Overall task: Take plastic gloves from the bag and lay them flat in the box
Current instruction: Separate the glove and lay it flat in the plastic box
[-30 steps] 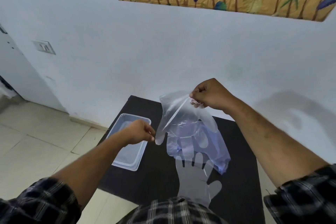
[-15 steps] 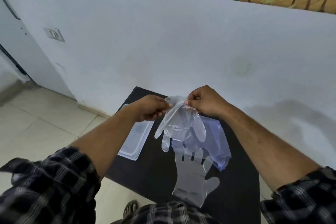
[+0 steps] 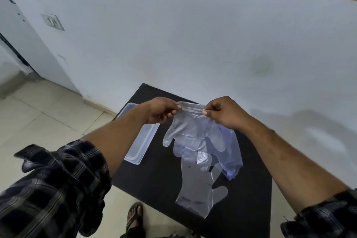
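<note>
Holding status: a clear plastic glove (image 3: 190, 133) is held up by its cuff above the black table (image 3: 154, 176), its finger sleeves hanging down toward the person.
Left hand (image 3: 161, 110): thumb and forefinger are pressed together on the left corner of the cuff; the remaining fingers are curled under.
Right hand (image 3: 222, 112): thumb and forefinger are pinched on the right corner of the cuff; the other fingers are folded in.
Box (image 3: 139, 141): a clear plastic box is seen on the left part of the table, partly hidden behind the left forearm; its contents cannot be told.
Bag (image 3: 231, 152): a bluish plastic bag lies on the table under and behind the hanging glove.
Second glove (image 3: 197, 189): a further clear glove lies flat on the table nearer the person, outside the box.
Risk, slippage: the film is thin and slick, and is held only at two small pinch points; one corner may be lost if the cuff is stretched harder.
Risk, creasing: the limp finger sleeves are judged likely to fold under themselves when the glove is lowered, so a flat lay would be spoiled.
Risk, snagging: the hanging sleeves overlap the bag in view; whether contact is made cannot be told, but the bag could be dragged during the move left.
Risk, clinging: the film may cling to the fingers on release.
</note>
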